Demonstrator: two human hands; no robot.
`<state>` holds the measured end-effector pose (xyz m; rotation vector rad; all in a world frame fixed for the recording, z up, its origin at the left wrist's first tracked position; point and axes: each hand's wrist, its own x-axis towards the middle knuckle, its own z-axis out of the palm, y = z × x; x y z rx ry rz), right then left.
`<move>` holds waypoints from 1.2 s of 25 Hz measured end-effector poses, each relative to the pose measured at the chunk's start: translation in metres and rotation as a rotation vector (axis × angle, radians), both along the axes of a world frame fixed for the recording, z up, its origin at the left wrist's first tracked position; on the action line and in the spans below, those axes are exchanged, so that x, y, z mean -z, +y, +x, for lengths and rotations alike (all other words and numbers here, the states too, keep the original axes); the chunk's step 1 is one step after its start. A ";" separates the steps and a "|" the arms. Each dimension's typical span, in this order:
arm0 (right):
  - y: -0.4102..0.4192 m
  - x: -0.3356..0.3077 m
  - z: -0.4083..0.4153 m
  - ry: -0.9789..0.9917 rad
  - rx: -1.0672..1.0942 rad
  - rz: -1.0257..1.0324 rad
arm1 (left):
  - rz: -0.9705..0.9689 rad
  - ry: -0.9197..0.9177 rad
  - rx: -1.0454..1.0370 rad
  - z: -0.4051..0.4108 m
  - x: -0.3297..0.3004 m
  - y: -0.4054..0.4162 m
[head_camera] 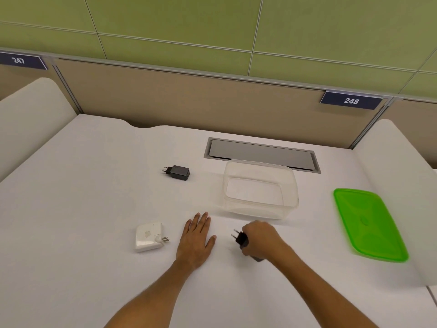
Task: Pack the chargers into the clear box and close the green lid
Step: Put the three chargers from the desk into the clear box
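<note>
The clear box (pixel 260 210) stands open and empty on the white table, right of centre. The green lid (pixel 369 224) lies flat to its right. My right hand (pixel 260 240) is closed around a black charger (pixel 241 239) just in front of the box, its two prongs sticking out to the left. My left hand (pixel 196 240) rests flat on the table, fingers spread, holding nothing. A white square charger (pixel 149 236) lies just left of that hand. Another black charger (pixel 177 172) lies farther back, left of the box.
A grey cable hatch (pixel 262 153) is set into the table behind the box. Beige partition panels (pixel 189 98) with number plates 247 and 248 close off the back. White curved dividers (pixel 30 107) rise at both sides of the desk.
</note>
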<state>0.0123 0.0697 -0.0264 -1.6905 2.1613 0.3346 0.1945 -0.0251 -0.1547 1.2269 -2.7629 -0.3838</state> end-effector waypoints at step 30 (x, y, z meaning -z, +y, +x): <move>-0.099 0.017 -0.127 0.197 0.213 0.089 | 0.032 -0.004 -0.025 -0.001 -0.002 0.002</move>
